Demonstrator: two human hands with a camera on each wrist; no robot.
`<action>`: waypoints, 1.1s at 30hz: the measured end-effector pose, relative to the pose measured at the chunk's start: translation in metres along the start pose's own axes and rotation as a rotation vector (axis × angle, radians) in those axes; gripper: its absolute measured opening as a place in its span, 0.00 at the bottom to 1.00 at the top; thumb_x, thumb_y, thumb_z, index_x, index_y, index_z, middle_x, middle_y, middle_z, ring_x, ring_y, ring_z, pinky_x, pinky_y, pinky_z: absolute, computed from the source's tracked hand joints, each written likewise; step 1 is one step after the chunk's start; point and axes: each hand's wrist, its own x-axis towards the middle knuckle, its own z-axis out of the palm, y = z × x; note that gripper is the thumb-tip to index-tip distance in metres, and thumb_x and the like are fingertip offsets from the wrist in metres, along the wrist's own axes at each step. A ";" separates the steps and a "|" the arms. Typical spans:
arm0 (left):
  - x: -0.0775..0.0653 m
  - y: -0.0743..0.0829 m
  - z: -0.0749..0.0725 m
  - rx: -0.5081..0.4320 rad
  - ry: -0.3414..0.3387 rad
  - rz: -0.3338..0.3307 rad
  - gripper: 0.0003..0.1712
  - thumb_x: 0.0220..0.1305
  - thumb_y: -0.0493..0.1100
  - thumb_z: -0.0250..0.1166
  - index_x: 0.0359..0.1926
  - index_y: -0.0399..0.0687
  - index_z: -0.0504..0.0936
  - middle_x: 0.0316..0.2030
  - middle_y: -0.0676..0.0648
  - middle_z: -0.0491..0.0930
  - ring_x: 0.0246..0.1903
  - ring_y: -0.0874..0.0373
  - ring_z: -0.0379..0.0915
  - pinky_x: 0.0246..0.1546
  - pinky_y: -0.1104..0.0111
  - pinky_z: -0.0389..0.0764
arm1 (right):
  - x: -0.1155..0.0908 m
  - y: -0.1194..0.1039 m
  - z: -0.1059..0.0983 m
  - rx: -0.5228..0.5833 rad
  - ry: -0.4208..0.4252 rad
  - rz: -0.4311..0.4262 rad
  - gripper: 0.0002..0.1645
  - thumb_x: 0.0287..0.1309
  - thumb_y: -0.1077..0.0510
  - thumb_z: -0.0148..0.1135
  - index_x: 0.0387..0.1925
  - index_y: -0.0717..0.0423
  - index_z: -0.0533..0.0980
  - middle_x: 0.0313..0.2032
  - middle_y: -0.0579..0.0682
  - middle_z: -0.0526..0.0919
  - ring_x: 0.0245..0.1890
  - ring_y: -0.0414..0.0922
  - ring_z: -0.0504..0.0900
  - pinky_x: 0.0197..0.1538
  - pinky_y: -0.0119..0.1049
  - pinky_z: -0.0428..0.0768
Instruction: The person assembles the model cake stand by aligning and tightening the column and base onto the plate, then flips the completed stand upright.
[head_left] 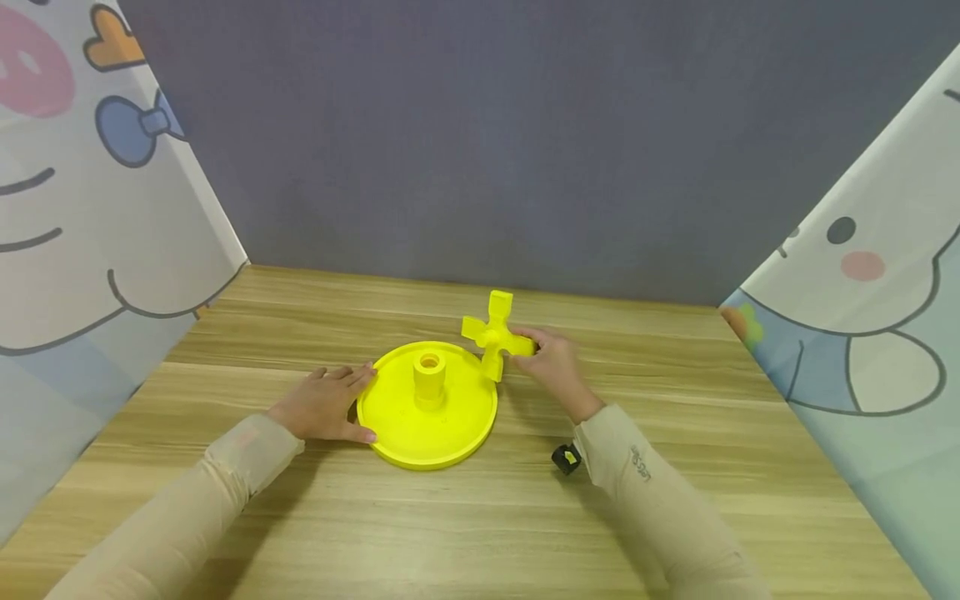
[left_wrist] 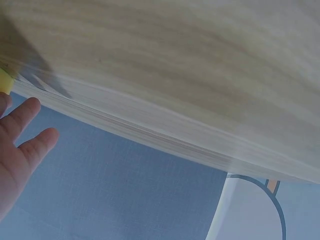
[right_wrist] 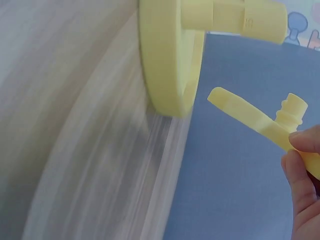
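Note:
A yellow round tray-like base (head_left: 397, 429) with a raised rim lies on the table, and a hollow-topped post (head_left: 429, 382) stands up from its middle. My left hand (head_left: 322, 404) touches the base's left rim, thumb and fingers spread. In the left wrist view only part of that hand (left_wrist: 17, 160) shows. With thumb and fingers, my right hand (head_left: 558, 371) pinches one arm of a yellow four-armed cross piece (head_left: 495, 335), held up beside the base's back right rim. The right wrist view shows a ribbed stub (right_wrist: 291, 112) sticking out of the cross piece, apart from the post.
The wood-grain table (head_left: 465, 533) runs back to a grey wall panel (head_left: 480, 150). Panels with cartoon prints rise on the left (head_left: 90, 208) and right (head_left: 892, 275). A small black object (head_left: 566, 458) is beside the right sleeve's cuff.

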 end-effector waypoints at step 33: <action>-0.001 -0.001 0.000 -0.003 -0.002 -0.002 0.58 0.51 0.71 0.63 0.68 0.30 0.61 0.67 0.34 0.61 0.61 0.34 0.63 0.57 0.38 0.63 | 0.011 -0.037 0.033 -0.073 -0.099 -0.307 0.20 0.45 0.74 0.68 0.44 0.66 0.81 0.41 0.59 0.83 0.37 0.50 0.82 0.35 0.31 0.82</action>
